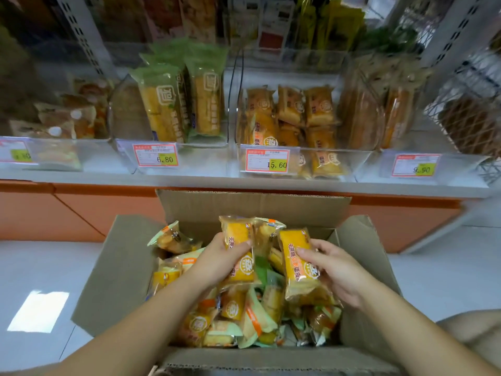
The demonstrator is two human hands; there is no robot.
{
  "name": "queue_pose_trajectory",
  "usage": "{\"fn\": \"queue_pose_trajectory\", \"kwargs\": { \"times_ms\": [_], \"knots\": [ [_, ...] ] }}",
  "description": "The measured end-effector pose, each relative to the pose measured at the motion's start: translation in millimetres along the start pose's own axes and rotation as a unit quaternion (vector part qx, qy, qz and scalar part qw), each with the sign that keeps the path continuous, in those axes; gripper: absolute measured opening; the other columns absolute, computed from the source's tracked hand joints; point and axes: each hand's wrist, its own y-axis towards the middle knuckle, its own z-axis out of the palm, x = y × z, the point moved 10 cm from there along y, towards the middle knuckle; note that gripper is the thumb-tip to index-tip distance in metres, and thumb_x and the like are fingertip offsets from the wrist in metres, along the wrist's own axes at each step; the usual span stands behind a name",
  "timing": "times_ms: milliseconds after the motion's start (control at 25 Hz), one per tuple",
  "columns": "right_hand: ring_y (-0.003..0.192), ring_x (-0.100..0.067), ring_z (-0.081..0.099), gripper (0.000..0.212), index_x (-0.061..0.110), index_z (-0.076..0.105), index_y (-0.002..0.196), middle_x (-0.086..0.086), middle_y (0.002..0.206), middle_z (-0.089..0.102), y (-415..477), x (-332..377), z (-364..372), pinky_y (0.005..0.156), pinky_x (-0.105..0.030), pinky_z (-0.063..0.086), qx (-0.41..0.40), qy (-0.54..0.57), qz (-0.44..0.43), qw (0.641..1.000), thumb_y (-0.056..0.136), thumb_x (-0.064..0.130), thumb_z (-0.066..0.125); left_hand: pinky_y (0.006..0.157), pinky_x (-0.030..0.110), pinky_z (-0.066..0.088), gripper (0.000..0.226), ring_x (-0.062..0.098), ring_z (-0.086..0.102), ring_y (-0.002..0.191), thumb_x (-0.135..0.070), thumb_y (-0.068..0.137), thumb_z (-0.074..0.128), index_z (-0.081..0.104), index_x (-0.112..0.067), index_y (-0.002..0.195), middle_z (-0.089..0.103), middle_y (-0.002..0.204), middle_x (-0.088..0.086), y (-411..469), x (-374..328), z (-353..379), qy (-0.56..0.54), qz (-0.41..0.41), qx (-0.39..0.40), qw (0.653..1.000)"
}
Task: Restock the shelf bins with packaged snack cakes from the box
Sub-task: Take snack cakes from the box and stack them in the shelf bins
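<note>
An open cardboard box (pixel 116 270) on the floor holds several packaged snack cakes in orange, yellow and green wrappers. My left hand (pixel 217 260) grips an orange-wrapped snack cake (pixel 238 234) above the box's middle. Just to its right, my right hand (pixel 336 270) holds a second orange snack cake (pixel 296 263) upright. On the shelf above, a clear bin (pixel 349 161) with a 15.60 price tag (pixel 267 160) contains several matching orange cakes.
Left of that bin stands a clear bin (pixel 206 156) of green-topped long cakes, tagged 6.80. Further bins of other snacks sit at far left and right, one tagged 9.90. An orange shelf base (pixel 81 210) runs behind the box. Grey floor tiles surround it.
</note>
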Motion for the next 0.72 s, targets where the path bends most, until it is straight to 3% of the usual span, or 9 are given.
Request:
{"fn": "queue_pose_trajectory", "kwargs": {
  "times_ms": [80, 200, 360, 440, 520, 600, 720],
  "knots": [
    [0.090, -0.028, 0.072, 0.054, 0.011, 0.055, 0.125, -0.015, 0.103, 0.074, -11, 15, -2, 0.073, -0.038, 0.058, -0.003, 0.003, -0.033, 0.999, 0.076, 0.018, 0.075, 0.092, 0.049, 0.054, 0.055, 0.021, 0.073, 0.089, -0.061, 0.067, 0.068, 0.067, -0.020, 0.105, 0.077, 0.095, 0.002, -2, -14, 0, -0.005, 0.010, 0.001, 1.000],
    [0.089, -0.025, 0.073, 0.049, 0.017, 0.055, 0.125, -0.007, 0.098, 0.075, -26, 40, -8, 0.083, -0.043, 0.057, -0.041, -0.062, -0.092, 0.993, 0.080, 0.018, 0.075, 0.091, 0.048, 0.055, 0.064, 0.020, 0.074, 0.089, -0.065, 0.063, 0.068, 0.064, -0.024, 0.112, 0.076, 0.098, 0.000, -8, -40, -3, -0.010, 0.025, 0.005, 1.000],
    [0.084, -0.018, 0.073, 0.042, 0.025, 0.057, 0.117, -0.002, 0.095, 0.075, -42, 81, -8, 0.084, -0.043, 0.057, -0.060, -0.216, -0.127, 0.966, 0.080, 0.024, 0.077, 0.089, 0.046, 0.056, 0.039, 0.021, 0.074, 0.086, -0.047, 0.080, 0.069, 0.068, -0.019, 0.107, 0.077, 0.093, 0.002, -15, -84, -13, 0.006, 0.057, 0.000, 0.998],
    [0.085, -0.016, 0.071, 0.042, 0.030, 0.058, 0.113, -0.001, 0.098, 0.071, -46, 103, -4, 0.083, -0.038, 0.056, -0.052, -0.351, -0.128, 0.926, 0.077, 0.033, 0.079, 0.089, 0.049, 0.056, 0.048, 0.028, 0.073, 0.086, -0.050, 0.066, 0.070, 0.072, -0.013, 0.097, 0.077, 0.087, 0.006, -16, -100, -18, 0.038, 0.053, 0.014, 0.998],
    [0.085, -0.014, 0.070, 0.042, 0.032, 0.059, 0.114, -0.001, 0.098, 0.069, -53, 128, 1, 0.080, -0.035, 0.055, -0.049, -0.415, -0.133, 0.899, 0.076, 0.035, 0.078, 0.086, 0.045, 0.056, 0.054, 0.025, 0.072, 0.080, -0.054, 0.054, 0.069, 0.073, -0.014, 0.091, 0.076, 0.082, 0.003, -17, -114, -25, 0.076, 0.049, 0.019, 0.996],
    [0.084, -0.011, 0.069, 0.041, 0.034, 0.059, 0.114, 0.003, 0.098, 0.068, -62, 156, 7, 0.080, -0.032, 0.056, -0.048, -0.415, -0.155, 0.895, 0.077, 0.036, 0.077, 0.080, 0.037, 0.055, 0.046, 0.017, 0.069, 0.073, -0.052, 0.057, 0.068, 0.069, -0.018, 0.087, 0.074, 0.077, -0.003, -19, -127, -35, 0.120, 0.049, 0.004, 0.992],
    [0.077, -0.001, 0.067, 0.035, 0.038, 0.055, 0.111, 0.013, 0.095, 0.063, -72, 198, 19, 0.067, -0.018, 0.052, -0.047, -0.373, -0.207, 0.903, 0.082, 0.033, 0.073, 0.080, 0.040, 0.056, 0.032, 0.021, 0.071, 0.079, -0.045, 0.076, 0.074, 0.066, -0.022, 0.096, 0.075, 0.085, 0.002, -21, -145, -41, 0.116, 0.062, -0.004, 0.991]
  ]
}}
